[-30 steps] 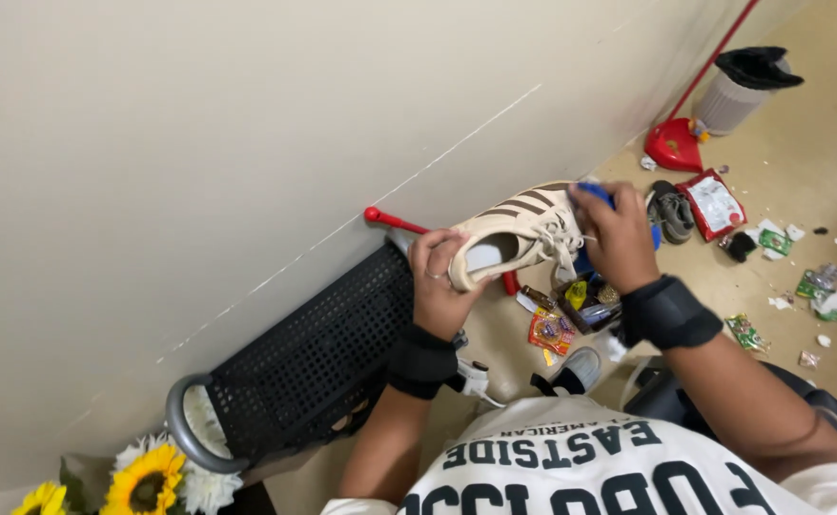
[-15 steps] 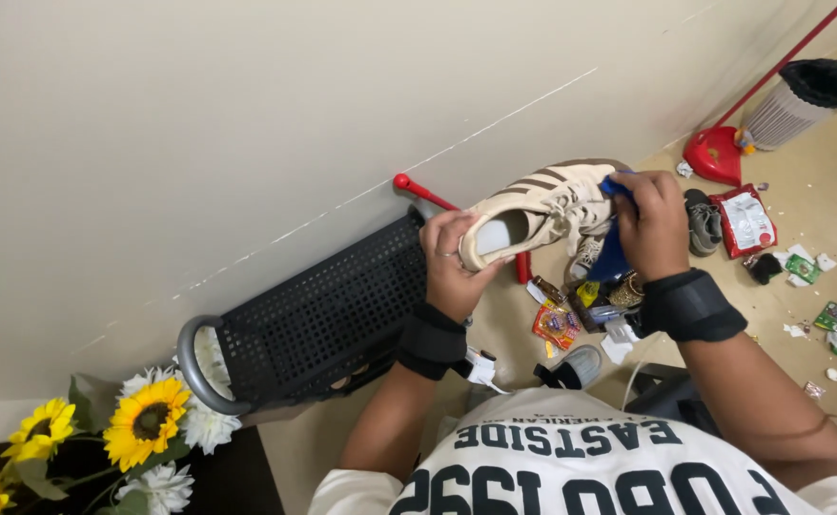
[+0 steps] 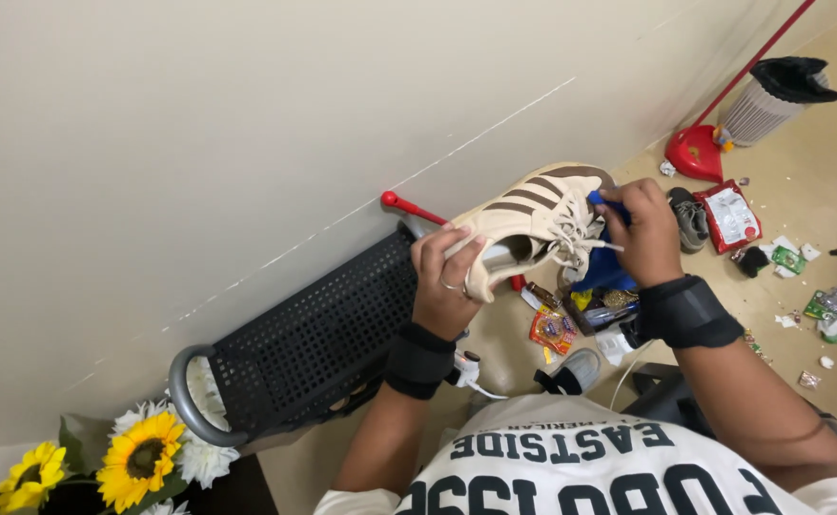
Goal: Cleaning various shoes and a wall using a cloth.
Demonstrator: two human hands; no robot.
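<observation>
Hands meet at a beige sneaker [image 3: 533, 219] with brown stripes, held up in front of the wall: the left hand [image 3: 447, 281] is closed around its heel at 8 o'clock, the right hand [image 3: 643, 234] pinches a blue cloth [image 3: 602, 267] against the laces at 3 o'clock. Below at 7 o'clock lies a black mesh basket [image 3: 314, 343]; litter covers the floor [image 3: 819, 200].

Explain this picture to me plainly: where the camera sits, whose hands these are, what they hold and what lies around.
The camera is worn on a person's head and looks down, so the shirt at the bottom is their own. The left hand grips the heel end of a beige sneaker with brown stripes. The right hand presses a blue cloth against its laces. Both wrists wear black bands. Below, against the wall, lies a black mesh basket. Sunflowers stand at lower left. Wrappers litter the floor, and a red dustpan rests beside a bin.
</observation>
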